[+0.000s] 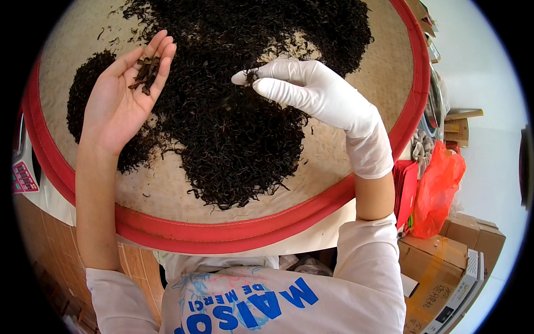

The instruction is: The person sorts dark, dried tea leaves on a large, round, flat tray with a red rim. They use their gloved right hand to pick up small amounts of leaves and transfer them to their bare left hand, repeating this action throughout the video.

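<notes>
A large heap of thin, twisted dark leaves (233,139) covers the middle of a round, cream-coloured tray (328,158), running from its far edge down toward its near edge. A smaller pile (80,92) lies near the tray's left edge, partly hidden by the left wrist. The bare left hand (125,94) is palm up above the left part of the tray, its fingers lying close together and slightly curled, with several flat brownish pieces (146,73) resting across them. The right hand (320,92), in a white glove (370,147), is over the heap's right side, its thumb and forefinger pinching a small dark piece (251,75). A padded red rim (233,236) borders the tray, and a pale bench (314,238) shows beyond the near edge. Off the right edge are red packets (405,181), a crumpled red plastic bag (436,192) and, lower, a taped cardboard box (431,253). Wood-patterned floor (58,239) shows past the near left edge.
</notes>
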A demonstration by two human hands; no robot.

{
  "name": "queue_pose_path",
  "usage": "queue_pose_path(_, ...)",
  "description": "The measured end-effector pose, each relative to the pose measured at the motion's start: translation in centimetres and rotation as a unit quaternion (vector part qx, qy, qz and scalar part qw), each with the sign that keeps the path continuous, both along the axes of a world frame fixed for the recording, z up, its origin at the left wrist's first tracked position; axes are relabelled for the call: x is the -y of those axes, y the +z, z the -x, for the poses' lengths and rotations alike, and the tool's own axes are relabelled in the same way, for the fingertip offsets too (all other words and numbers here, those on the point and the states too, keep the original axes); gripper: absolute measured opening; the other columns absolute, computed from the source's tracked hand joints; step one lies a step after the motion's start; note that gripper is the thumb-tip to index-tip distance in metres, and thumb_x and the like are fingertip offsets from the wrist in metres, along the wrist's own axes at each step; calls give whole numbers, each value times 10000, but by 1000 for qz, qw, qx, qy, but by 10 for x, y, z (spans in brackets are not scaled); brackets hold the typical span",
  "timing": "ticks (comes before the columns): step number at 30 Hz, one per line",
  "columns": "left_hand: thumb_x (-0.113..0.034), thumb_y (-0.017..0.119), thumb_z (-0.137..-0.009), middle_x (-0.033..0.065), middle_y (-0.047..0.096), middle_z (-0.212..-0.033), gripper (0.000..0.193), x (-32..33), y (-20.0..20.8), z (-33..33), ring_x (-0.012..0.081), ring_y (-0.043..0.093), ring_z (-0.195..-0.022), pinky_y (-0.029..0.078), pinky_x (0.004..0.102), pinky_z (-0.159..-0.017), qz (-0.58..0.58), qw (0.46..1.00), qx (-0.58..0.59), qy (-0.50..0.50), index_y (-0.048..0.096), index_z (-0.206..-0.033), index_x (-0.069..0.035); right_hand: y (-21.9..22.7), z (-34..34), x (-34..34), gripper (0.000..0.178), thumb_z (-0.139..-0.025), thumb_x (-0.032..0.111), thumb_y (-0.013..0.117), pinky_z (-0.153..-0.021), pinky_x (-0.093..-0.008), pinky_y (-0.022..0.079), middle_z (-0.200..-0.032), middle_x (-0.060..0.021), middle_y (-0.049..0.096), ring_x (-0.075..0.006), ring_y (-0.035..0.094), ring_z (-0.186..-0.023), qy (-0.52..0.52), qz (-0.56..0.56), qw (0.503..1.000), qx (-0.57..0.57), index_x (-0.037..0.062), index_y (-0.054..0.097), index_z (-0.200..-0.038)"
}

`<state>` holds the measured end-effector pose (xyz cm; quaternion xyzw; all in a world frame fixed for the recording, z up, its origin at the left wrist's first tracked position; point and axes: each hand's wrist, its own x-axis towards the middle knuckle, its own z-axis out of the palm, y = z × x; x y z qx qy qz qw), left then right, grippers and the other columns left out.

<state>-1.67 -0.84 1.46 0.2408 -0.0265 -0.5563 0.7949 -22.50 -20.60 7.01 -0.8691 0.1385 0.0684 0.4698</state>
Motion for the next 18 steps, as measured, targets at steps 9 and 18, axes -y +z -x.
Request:
queue_pose_path(9, -109, 336, -1007, 159, 515, -1286, 386, -5, -2, -3, 226, 524, -1192, 457, 308, -1029, -1, 1000, 2, 4, 397, -1331, 91, 1, 26, -18, 930, -692, 383, 804, -1045, -374, 383, -1322, -254, 483, -367, 464, -1242, 102, 229, 965, -75, -6, 351, -1405)
queue_pose_path(18, -102, 350, -1001, 159, 514, -1291, 383, -4, -3, -2, 234, 518, -1199, 453, 312, -1031, 21, 1000, -14, -9, 404, -1323, 99, -12, 27, -32, 739, -699, 131, 748, -844, -394, 500, -1136, -208, 543, -359, 586, -996, 97, 281, 953, -53, -3, 405, -1341)
